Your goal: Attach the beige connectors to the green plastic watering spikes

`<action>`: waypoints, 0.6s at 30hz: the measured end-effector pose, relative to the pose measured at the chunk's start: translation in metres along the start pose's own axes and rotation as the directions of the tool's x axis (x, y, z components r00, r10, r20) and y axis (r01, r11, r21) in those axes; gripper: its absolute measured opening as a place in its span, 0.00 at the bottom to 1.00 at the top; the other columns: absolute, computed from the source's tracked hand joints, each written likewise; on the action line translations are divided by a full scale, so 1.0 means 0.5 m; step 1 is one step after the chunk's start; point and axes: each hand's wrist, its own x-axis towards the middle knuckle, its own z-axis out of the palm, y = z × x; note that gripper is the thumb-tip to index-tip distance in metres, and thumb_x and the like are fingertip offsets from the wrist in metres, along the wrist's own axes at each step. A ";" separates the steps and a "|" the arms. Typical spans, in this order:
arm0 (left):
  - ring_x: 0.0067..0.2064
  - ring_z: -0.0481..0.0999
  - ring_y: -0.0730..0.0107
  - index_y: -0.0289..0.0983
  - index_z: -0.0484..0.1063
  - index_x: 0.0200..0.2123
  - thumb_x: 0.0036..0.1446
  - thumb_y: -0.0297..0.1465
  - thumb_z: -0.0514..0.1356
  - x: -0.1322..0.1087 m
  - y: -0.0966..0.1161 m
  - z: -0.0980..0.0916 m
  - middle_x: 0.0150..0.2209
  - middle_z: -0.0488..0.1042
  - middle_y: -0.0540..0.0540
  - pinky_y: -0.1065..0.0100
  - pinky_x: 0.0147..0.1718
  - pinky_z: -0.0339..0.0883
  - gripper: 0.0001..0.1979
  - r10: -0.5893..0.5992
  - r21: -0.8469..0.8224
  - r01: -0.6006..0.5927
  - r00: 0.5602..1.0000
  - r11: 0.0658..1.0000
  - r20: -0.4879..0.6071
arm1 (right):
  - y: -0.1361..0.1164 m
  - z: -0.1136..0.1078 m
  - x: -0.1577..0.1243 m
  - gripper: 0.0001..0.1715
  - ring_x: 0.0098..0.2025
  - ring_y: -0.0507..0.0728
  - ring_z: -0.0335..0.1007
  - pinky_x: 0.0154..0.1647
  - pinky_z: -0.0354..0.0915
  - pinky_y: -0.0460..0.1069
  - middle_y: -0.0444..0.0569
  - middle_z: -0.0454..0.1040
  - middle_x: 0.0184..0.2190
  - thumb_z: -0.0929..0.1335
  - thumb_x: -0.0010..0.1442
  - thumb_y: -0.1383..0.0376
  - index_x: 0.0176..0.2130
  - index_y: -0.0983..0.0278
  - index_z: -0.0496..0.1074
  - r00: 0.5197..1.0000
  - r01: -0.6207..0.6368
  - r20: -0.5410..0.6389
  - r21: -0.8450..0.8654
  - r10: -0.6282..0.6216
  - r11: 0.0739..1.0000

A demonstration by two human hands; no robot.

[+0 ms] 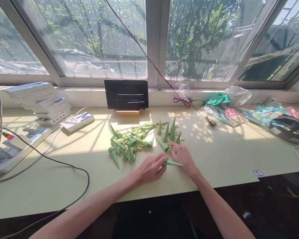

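Note:
My left hand point(153, 167) is closed around a green watering spike point(173, 163), whose pointed end sticks out to the right. My right hand point(183, 157) has its fingers bent together by the base of another green spike point(161, 144). A small tan piece shows at those fingertips, though what they grip is mostly hidden. Beyond my left hand lies a loose pile of green spikes point(132, 141) with tan nozzles. Several more spikes point(165, 132) stand point up behind my right hand.
A dark tablet point(126, 94) and a phone lean on a wooden stand point(128, 113). White boxes point(40, 101) are stacked left, with a power strip point(20, 151) and a black cable point(64, 163). A screwdriver point(210, 121), bagged items point(233, 114) and a black device point(290, 127) lie right.

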 end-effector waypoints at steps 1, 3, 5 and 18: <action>0.28 0.70 0.70 0.38 0.65 0.42 0.62 0.24 0.49 0.000 0.004 0.000 0.34 0.73 0.45 0.69 0.26 0.60 0.08 0.011 0.017 -0.011 1.000 1.000 0.011 | 0.003 0.002 -0.003 0.13 0.28 0.56 0.67 0.29 0.56 0.46 0.46 0.72 0.24 0.62 0.63 0.68 0.43 0.64 0.73 1.000 -0.009 -0.008 0.014 0.009 1.000; 0.28 0.70 0.70 0.38 0.64 0.41 0.62 0.24 0.49 -0.001 0.013 -0.002 0.33 0.72 0.45 0.69 0.26 0.59 0.08 -0.013 0.007 0.013 1.000 1.000 0.015 | 0.012 0.006 -0.009 0.14 0.27 0.57 0.67 0.30 0.58 0.47 0.46 0.71 0.23 0.62 0.62 0.67 0.45 0.65 0.73 0.999 -0.029 -0.023 0.046 0.030 0.999; 0.27 0.68 0.71 0.38 0.64 0.41 0.62 0.24 0.49 -0.005 0.022 -0.005 0.32 0.71 0.46 0.70 0.25 0.59 0.07 -0.065 -0.041 0.065 0.998 0.997 -0.006 | 0.022 0.009 -0.017 0.14 0.26 0.57 0.67 0.30 0.59 0.48 0.46 0.71 0.22 0.62 0.62 0.66 0.45 0.65 0.73 0.998 -0.041 -0.040 0.082 0.044 0.996; 0.24 0.58 0.76 0.38 0.67 0.37 0.64 0.35 0.56 -0.012 0.025 -0.033 0.23 0.62 0.56 0.73 0.26 0.53 0.07 -0.523 -0.295 0.517 0.850 0.804 0.063 | 0.025 0.030 -0.045 0.19 0.24 0.55 0.62 0.28 0.54 0.48 0.47 0.70 0.22 0.58 0.68 0.61 0.27 0.62 0.66 0.984 0.006 -0.177 0.092 0.010 0.996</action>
